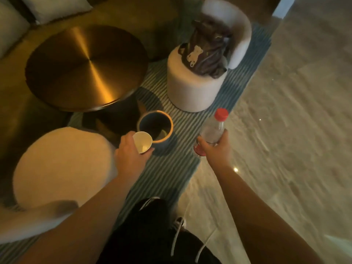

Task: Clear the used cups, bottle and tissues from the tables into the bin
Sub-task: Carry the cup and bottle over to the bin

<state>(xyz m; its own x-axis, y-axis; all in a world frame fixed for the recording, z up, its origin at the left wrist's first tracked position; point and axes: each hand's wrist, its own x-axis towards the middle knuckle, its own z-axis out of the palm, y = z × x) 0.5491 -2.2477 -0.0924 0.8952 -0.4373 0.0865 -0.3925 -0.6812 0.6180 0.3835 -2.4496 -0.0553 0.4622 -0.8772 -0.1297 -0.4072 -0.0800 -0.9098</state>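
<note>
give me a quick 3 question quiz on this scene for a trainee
1. True or false: the left hand holds a white paper cup beside the rim of the bin.
2. What colour is the cap of the plastic bottle held in the right hand?
3. Which lies on the white pouf? A) tissues B) a dark garment C) a plate

Key: 1 true; 2 red; 3 B

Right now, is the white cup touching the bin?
Cannot tell. In the head view the cup, held in the left hand, overlaps the near rim of the bin, but it may be hovering above.
</note>
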